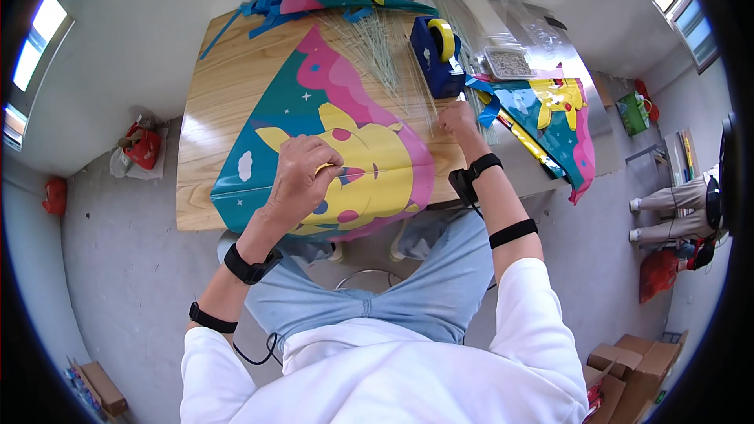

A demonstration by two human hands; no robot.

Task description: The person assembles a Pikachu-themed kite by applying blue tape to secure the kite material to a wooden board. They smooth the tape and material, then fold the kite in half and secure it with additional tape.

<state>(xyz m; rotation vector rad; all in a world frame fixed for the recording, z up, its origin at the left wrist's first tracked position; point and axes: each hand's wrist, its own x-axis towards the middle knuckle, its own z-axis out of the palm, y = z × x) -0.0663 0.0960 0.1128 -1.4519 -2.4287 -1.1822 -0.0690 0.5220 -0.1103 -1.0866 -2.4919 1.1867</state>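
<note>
Bright, even daylight is coming in through windows [35,47] at nine o'clock and windows at two o'clock. Glare is washing over the desk [206,110] at its left side. Shadows are staying soft. Fisheye is bending edges; black vignette is ringing the frame.

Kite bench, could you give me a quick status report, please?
Left hand pinching a yellow strip on the kite. Right hand closed at its edge. Thin rods and tape dispenser close behind.
</note>
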